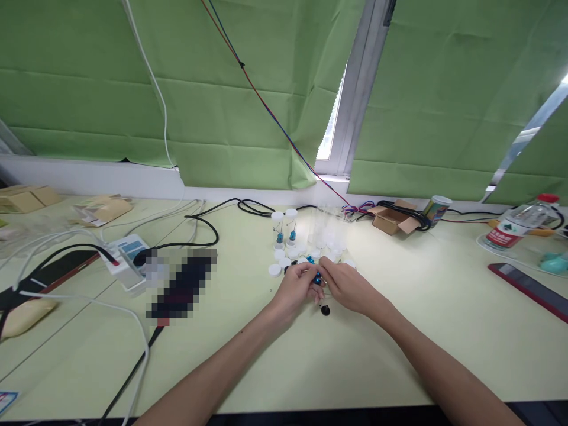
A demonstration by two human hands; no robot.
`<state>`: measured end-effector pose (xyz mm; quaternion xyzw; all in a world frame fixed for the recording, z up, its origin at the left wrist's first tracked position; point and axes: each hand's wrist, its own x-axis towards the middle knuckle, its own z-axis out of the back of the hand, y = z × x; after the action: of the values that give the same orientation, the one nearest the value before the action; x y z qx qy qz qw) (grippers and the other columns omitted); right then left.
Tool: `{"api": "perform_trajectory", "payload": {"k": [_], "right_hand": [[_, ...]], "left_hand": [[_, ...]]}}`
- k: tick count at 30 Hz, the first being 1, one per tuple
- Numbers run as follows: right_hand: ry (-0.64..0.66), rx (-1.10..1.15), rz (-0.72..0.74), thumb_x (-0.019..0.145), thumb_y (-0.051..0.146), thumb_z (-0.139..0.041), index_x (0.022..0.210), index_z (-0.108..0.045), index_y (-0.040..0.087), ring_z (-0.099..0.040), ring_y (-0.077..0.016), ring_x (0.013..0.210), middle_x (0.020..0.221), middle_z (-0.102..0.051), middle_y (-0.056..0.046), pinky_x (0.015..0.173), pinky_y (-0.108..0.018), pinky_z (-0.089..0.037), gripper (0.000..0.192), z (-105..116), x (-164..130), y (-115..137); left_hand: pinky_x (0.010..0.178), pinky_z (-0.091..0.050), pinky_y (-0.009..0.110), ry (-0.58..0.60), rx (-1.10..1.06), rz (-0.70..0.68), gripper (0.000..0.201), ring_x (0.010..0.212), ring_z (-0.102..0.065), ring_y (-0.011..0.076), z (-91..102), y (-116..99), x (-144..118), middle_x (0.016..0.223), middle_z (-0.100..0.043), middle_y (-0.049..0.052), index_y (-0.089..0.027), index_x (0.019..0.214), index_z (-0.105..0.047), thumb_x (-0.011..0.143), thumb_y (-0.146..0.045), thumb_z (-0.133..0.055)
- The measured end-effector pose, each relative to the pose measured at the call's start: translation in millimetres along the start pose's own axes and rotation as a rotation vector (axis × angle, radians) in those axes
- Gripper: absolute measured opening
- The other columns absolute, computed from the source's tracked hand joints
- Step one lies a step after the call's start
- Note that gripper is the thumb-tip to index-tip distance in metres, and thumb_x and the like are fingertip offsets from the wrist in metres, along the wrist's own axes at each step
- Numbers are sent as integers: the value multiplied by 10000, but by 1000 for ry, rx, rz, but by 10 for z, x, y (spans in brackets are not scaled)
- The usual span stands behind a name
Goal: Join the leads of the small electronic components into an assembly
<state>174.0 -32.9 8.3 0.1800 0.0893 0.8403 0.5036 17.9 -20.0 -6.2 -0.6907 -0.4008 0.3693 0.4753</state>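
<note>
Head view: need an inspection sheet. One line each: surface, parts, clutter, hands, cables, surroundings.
Surface: pale table, things mostly along the back and left.
Parts: small blue parts between the hands; two white-capped tubes with blue pieces inside; white caps; black disc.
Clutter: open cardboard box at back; water bottle at right.
Hands: left hand and right hand close together; exact grip too small to tell.
Cables: black coil over the box; white cable at left.
Surroundings: green blinds.

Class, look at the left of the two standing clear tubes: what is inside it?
Inside the tube, a small blue piece sits low down. The white cap covers the top, hiding what lies within it; finer details are too small to tell.
</note>
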Motion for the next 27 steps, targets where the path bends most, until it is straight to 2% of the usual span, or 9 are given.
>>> {"api": "perform_trajectory", "payload": {"k": [7, 13, 19, 27], "right_hand": [[-92, -3, -56, 1019, 270, -264, 840, -393, 226, -442, -162, 536, 639, -491, 23, 531, -256, -281, 224, -4, 21, -55], [-160, 14, -109, 1009, 287, -328, 907, -492, 211, -516, -167, 591, 654, -554, 13, 570, -252, -316, 207, 0, 52, -137], [-95, 45, -69, 975, 255, -414, 877, -578, 201, -506, -147, 595, 668, -583, 4, 576, -242, -324, 198, 6, 38, -140], [79, 127, 46, 899, 156, -507, 780, -635, 184, -523, -142, 664, 736, -619, -14, 615, -243, -364, 176, 0, 11, -134]], "left_hand": [[458, -428, 211, -18, -66, 13, 241, 487, -575, 92, 19, -13, 28, 676, -602, 25, -151, 765, -564, 836, -369, -638], [488, -452, 226, -48, -71, -8, 236, 512, -585, 101, 82, -55, 41, 697, -615, 34, -158, 796, -573, 830, -381, -644], [475, -436, 218, -99, -42, -40, 216, 504, -571, 89, 111, -99, 52, 709, -606, 31, -153, 796, -583, 829, -359, -639], [444, -397, 203, -170, -59, -90, 242, 488, -536, 76, 124, -133, 58, 705, -597, 22, -158, 788, -595, 789, -391, -658]]}}
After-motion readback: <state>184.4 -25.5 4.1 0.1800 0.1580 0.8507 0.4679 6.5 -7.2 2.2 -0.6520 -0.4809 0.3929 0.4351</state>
